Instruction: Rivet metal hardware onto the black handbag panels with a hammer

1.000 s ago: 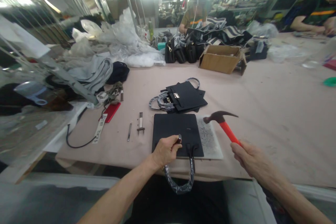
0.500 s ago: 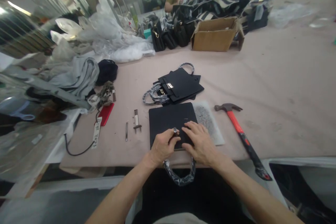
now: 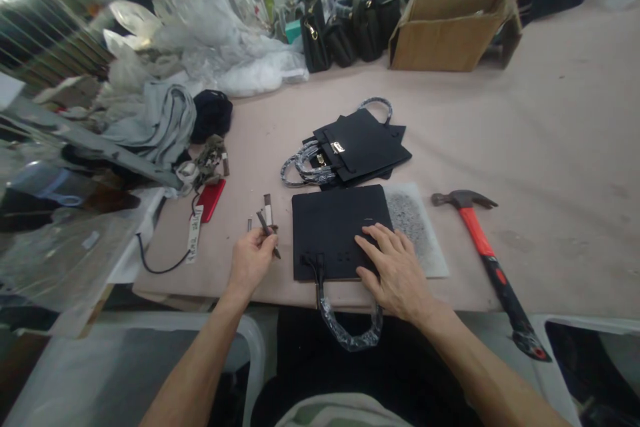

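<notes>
My left hand [image 3: 254, 257] pinches a slim dark metal punch [image 3: 269, 233] over the table, left of the black bag panel [image 3: 335, 220]. My right hand [image 3: 395, 267] lies on the panel's right part with fingers spread. A plastic-wrapped handle [image 3: 350, 333] is joined to the panel and hangs over the table's front edge; small holes show in the panel near it. Beneath the panel's right side lies a pale, speckled board [image 3: 413, 230]. Beside my left hand is a pronged metal tool [image 3: 269, 207], partly covered by the punch.
A claw hammer [image 3: 480, 233] with a red and black handle lies at the right. Behind the panel are stacked black bag panels [image 3: 365, 147] with wrapped handles. Farther back stand a cardboard box [image 3: 440, 33] and black bags [image 3: 315, 40]. A red card [image 3: 211, 200] lies left.
My left hand has moved left off the panel, carrying the metal punch. The right hand stays on the panel. The view has shifted, with the hammer now farther right.
</notes>
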Motion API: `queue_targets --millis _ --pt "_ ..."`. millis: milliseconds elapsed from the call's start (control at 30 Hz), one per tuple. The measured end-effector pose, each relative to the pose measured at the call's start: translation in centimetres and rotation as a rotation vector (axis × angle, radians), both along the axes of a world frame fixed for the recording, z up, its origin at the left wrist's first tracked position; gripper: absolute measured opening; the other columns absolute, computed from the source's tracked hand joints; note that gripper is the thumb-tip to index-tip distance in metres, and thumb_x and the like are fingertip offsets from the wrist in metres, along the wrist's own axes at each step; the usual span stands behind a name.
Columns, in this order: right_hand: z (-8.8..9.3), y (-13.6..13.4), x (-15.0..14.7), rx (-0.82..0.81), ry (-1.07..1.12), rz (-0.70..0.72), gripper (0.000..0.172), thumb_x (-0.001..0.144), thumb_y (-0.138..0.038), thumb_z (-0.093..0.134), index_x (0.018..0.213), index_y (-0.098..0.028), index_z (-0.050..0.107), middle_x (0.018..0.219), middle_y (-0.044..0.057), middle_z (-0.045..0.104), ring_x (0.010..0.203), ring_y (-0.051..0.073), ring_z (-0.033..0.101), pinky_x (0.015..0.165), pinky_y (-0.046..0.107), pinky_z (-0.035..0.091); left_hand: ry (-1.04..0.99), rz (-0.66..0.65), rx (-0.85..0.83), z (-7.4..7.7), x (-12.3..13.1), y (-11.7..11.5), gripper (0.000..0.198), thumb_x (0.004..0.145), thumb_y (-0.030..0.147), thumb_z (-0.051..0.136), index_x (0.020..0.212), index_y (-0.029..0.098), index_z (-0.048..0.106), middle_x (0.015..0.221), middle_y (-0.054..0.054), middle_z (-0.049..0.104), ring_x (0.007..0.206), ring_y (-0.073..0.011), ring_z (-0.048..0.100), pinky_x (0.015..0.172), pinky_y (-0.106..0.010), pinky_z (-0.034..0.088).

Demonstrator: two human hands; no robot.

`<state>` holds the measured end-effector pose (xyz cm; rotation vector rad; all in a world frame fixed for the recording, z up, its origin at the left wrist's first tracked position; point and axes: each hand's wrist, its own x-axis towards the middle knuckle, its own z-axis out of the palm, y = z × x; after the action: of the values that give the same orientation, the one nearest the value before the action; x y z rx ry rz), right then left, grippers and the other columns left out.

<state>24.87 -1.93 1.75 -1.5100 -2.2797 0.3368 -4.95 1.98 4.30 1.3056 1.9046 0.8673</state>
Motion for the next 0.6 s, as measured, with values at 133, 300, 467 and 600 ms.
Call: queue_targets --millis 133,300,467,600 --pt "0.1 0.1 0.0 0.009 -0.021 0.005 0.048 0.092 -0.033 0.057 0.137 -0.019 0.059 0.149 0.012 0.05 0.143 0.033 0.036 0.118 0.054 0.025 0.47 -0.047 -0.106 -1.1 -3.6 -0.4 0.024 0.084 0.035 0.056 0.088 0.017 0.071 0.08 -0.008 0.074 0.077 -0.0243 0.071 0.066 -0.028 0.049" --pt "-0.3 0.3 0.1 0.077 -0.049 0.021 0.047 0.093 -0.034 0.055 0.137 -0.019 0.057 0.147 0.013 0.051 0.14 0.033 0.039 0.115 0.056 0.03 0.768 0.014 -0.214 -0.6 -6.9 1.5 0.026 0.089 0.035 0.055 0.094 0.016 0.073 0.089 -0.012 0.076 0.088 -0.0284 0.071 0.07 -0.029 0.048" --pt "-1.4 0.8 0.3 0.174 -0.031 0.044 0.045 0.095 -0.037 0.05 0.135 -0.019 0.059 0.143 0.014 0.054 0.136 0.036 0.044 0.11 0.059 0.035 0.877 -0.021 -0.332 0.7 -8.6 3.7 0.026 0.089 0.028 0.054 0.096 0.013 0.075 0.097 -0.018 0.076 0.096 -0.0306 0.071 0.076 -0.031 0.049" --pt "-1.9 1.1 0.3 0.218 -0.026 0.048 0.045 0.095 -0.041 0.048 0.133 -0.019 0.059 0.141 0.015 0.056 0.134 0.038 0.047 0.108 0.061 0.037 0.892 -0.013 -0.334 0.5 -9.0 4.1 0.025 0.088 0.031 0.059 0.097 0.015 0.076 0.097 -0.018 0.075 0.099 -0.0317 0.07 0.079 -0.032 0.05"
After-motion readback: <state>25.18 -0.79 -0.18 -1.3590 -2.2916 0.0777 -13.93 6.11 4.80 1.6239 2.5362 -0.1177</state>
